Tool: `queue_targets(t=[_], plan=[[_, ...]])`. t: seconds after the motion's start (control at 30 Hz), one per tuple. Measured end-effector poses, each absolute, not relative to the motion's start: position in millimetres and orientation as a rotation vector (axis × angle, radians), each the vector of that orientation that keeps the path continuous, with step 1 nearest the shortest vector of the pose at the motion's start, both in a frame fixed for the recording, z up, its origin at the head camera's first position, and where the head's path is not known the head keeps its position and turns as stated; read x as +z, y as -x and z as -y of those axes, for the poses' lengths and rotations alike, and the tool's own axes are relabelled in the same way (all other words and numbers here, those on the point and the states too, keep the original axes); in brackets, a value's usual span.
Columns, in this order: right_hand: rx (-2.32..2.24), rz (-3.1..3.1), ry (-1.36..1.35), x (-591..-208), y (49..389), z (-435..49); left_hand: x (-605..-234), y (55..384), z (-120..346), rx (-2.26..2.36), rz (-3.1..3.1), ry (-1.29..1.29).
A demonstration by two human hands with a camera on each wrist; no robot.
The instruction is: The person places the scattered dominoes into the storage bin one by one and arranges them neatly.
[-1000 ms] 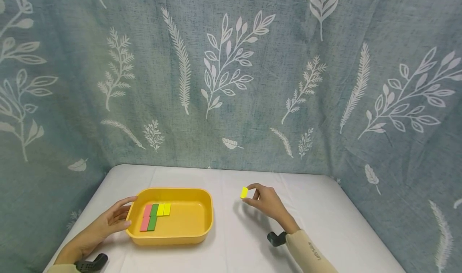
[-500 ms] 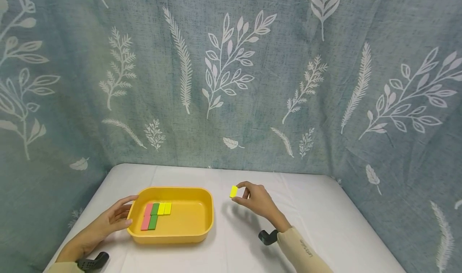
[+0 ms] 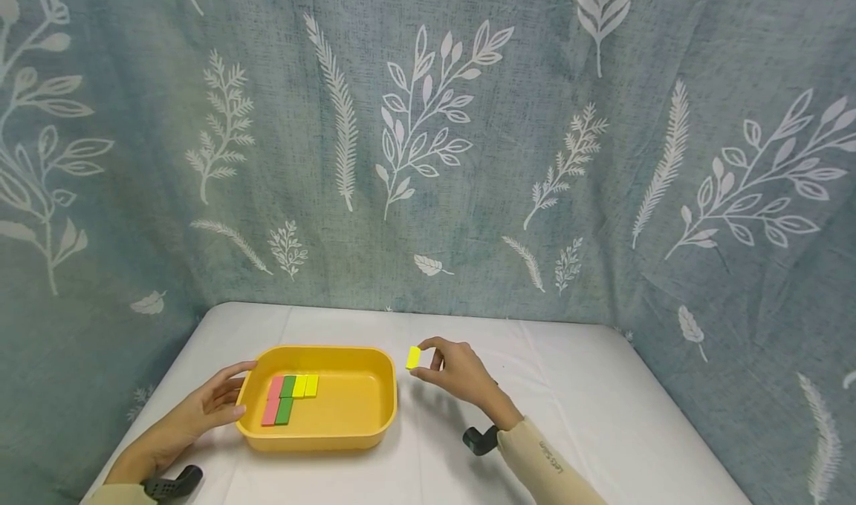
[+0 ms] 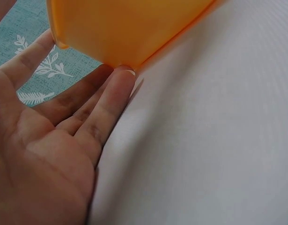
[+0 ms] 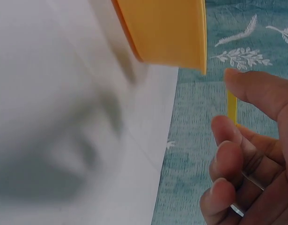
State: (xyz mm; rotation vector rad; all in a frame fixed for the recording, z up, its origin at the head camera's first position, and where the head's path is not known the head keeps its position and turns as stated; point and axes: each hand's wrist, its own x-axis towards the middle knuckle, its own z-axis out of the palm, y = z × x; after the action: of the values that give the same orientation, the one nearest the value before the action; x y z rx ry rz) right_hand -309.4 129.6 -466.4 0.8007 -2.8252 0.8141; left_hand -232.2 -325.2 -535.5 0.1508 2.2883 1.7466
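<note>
My right hand (image 3: pixel 461 371) pinches a small yellow tile (image 3: pixel 414 358) by its ends between thumb and fingertips, above the table just right of the yellow tray (image 3: pixel 321 443). In the right wrist view the tile (image 5: pixel 232 107) shows edge-on, with the other fingers curled below it. My left hand (image 3: pixel 200 412) rests its fingers against the tray's left end, one fingertip up at the rim. In the left wrist view those fingers (image 4: pixel 118 91) lie fairly straight against the tray's outer wall. Inside the tray sit two pink tiles (image 3: pixel 270 412), two green tiles (image 3: pixel 284 411) and two yellow tiles (image 3: pixel 305 385), grouped at the left.
A white cloth (image 3: pixel 568 408) covers the table. Behind it and at both sides hangs a blue-green curtain (image 3: pixel 468 267) with white leaf prints. The tray's right half is bare floor. Dark devices (image 3: pixel 480 441) are strapped at both wrists.
My right hand has moved left toward the tray with the yellow tile in its pinch. The left hand and the tray stay where they were.
</note>
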Motion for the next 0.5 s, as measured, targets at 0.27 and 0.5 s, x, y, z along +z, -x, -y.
queue_targets(t=[0.27,0.5], plan=[[0.819,2.85,-0.848,-467,307,-114,-535,231,326,1.753,-2.272,-0.152],[0.823,2.835,-0.894,-463,304,-100,-534,231,326,1.762,-2.269,-0.17]])
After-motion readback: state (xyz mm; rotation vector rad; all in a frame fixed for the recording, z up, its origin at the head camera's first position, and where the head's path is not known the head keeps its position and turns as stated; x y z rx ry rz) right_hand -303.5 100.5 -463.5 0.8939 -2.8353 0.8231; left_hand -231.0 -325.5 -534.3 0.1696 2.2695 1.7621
